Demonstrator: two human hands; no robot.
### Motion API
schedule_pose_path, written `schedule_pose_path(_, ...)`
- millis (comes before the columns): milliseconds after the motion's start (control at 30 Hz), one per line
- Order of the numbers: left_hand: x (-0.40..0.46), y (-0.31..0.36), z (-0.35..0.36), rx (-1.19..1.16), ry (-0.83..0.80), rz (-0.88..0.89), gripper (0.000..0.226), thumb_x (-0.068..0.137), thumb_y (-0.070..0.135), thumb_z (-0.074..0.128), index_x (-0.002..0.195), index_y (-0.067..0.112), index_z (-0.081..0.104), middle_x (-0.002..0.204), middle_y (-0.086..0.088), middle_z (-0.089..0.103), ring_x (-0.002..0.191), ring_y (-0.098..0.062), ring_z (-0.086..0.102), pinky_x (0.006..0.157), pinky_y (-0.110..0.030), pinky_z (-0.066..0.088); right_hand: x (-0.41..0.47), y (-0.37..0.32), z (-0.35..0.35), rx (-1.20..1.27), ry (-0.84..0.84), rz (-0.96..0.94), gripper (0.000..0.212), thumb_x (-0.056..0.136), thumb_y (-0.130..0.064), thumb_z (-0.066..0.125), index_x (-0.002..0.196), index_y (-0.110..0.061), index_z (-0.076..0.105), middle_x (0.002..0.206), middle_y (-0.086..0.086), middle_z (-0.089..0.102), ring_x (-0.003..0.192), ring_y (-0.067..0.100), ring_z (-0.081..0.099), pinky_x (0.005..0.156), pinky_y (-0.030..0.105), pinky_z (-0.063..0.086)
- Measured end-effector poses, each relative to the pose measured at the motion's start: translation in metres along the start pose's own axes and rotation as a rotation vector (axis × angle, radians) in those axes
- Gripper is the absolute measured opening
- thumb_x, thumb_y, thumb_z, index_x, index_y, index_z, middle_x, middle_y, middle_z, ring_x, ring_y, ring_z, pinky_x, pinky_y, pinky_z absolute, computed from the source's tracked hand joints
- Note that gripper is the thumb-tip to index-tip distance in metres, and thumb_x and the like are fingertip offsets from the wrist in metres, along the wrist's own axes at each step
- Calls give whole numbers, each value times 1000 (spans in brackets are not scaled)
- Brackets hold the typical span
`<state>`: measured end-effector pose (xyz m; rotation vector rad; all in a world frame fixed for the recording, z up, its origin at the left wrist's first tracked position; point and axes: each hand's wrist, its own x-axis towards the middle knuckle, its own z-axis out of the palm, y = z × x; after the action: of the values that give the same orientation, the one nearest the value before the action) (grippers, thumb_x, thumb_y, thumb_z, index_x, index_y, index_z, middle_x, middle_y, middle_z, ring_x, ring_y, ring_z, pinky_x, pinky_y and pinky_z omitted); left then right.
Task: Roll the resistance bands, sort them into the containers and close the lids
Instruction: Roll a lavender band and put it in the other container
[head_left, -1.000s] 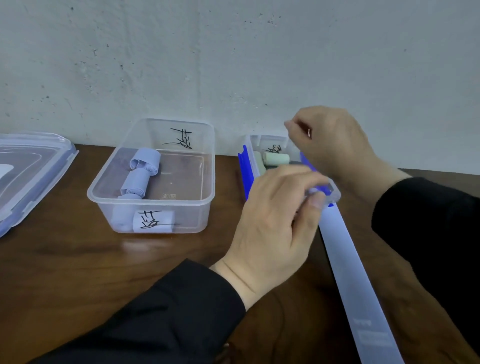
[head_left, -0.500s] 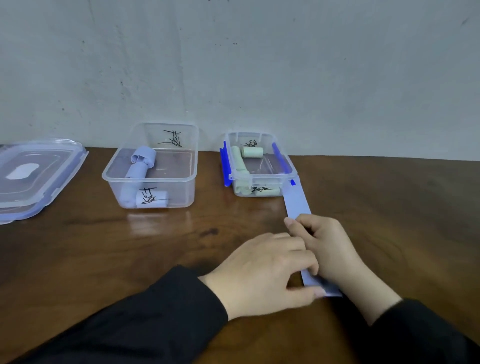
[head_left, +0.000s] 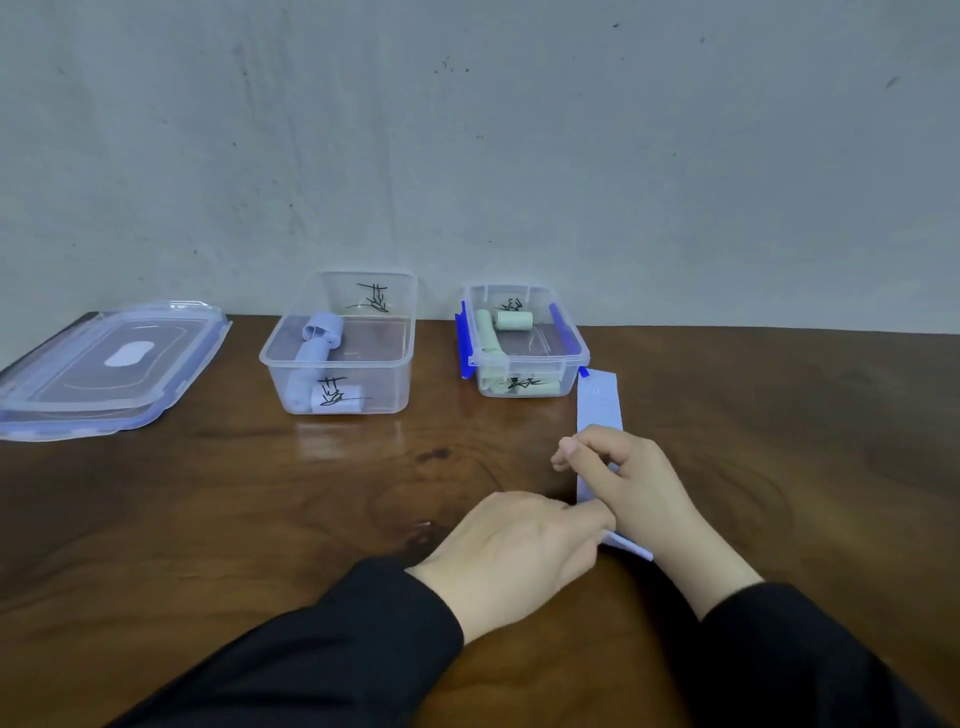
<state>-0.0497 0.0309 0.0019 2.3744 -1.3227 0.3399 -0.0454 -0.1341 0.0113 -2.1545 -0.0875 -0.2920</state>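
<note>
A pale blue resistance band (head_left: 599, 404) lies flat on the wooden table, running from beside the right container toward me. My left hand (head_left: 519, 551) and my right hand (head_left: 631, 491) meet at its near end, fingers curled on the band where it starts to fold over. The left clear container (head_left: 400, 332) holds rolled blue bands (head_left: 317, 343). The right clear container (head_left: 571, 353), with blue latches, holds rolled pale green bands (head_left: 511, 319). Both containers stand uncovered.
A clear lid with blue trim (head_left: 114, 364) lies on the table at the far left. A grey wall rises right behind the containers. Bare wood spreads to the right of the band and in front of the containers.
My hands came back from the right container to the band's near end. Since half a second ago the right hand has lifted its fingers and the near end has begun to curl.
</note>
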Motion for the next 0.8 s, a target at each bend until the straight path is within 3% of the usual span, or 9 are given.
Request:
schedule_pose_path(100, -11, -5, -18, -355, -9, -193, 13, 100, 27, 46, 92, 27, 56, 78, 8, 66, 73, -9, 61, 70, -37, 50, -8, -1, 0, 78, -169, -23, 35, 101, -28, 53, 74, -12, 68, 76, 4, 68, 75, 19, 63, 73, 36, 48)
schedule_pose_path(167, -17, -11, -32, -485, 58, -308, 14, 97, 26, 51, 87, 30, 59, 76, 11, 67, 74, -6, 63, 73, -35, 51, -11, -2, 5, 109, -225, -23, 48, 101, -39, 49, 69, -4, 54, 67, 19, 53, 63, 24, 47, 63, 39, 39)
schedule_pose_path(233, -22, -18, -44, -542, 129, -412, 14, 95, 31, 57, 82, 29, 62, 65, 8, 62, 60, -7, 56, 63, -29, 49, -11, -8, 11, 52, -233, -45, 50, 102, -41, 47, 70, -3, 48, 63, 10, 42, 61, 14, 38, 60, 32, 33)
schedule_pose_path(300, -25, -28, -56, -570, 162, -499, 13, 90, 32, 64, 79, 25, 62, 57, 1, 54, 50, -11, 45, 53, -23, 40, -8, -17, 20, -7, -257, -81, 39, 102, -38, 47, 73, -15, 57, 66, -6, 48, 63, 7, 44, 62, 28, 37)
schedule_pose_path(367, -28, -39, -68, -541, 155, -536, 11, 87, 20, 64, 81, 28, 60, 65, -3, 57, 55, -15, 46, 55, -27, 42, -4, -27, 28, -25, -291, -115, 22, 102, -35, 48, 95, -29, 69, 83, -13, 60, 80, 4, 56, 72, 18, 43)
schedule_pose_path(467, -32, -53, -94, -487, 176, -535, 29, 90, 7, 50, 93, 35, 56, 85, 5, 61, 77, -18, 56, 64, -28, 49, 5, -38, 40, -22, -309, -115, 22, 98, -37, 57, 119, -36, 64, 98, -15, 59, 97, 1, 57, 80, 11, 40)
schedule_pose_path(633, -22, -73, -149, -242, 289, -498, 36, 94, 7, 42, 114, 34, 54, 88, 13, 59, 73, -7, 56, 68, -40, 56, 21, -58, 57, -21, -358, -48, 18, 89, -39, 68, 88, -22, 64, 81, 3, 64, 70, 12, 55, 69, 34, 46)
schedule_pose_path(700, -12, -80, -171, -225, 341, -466, 38, 93, 7, 42, 115, 37, 53, 90, 13, 60, 71, -7, 57, 64, -34, 56, 24, -66, 61, 54, -382, 2, 21, 93, -38, 65, 91, -17, 65, 86, 0, 72, 80, 19, 68, 75, 41, 54)
schedule_pose_path(800, 6, -90, -194, -96, 325, -411, 39, 95, 9, 43, 122, 36, 52, 93, 13, 60, 72, -4, 57, 67, -23, 49, 23, -77, 66, 242, -398, 92, 17, 97, -30, 61, 100, -15, 65, 96, -1, 77, 86, 22, 73, 78, 42, 58)
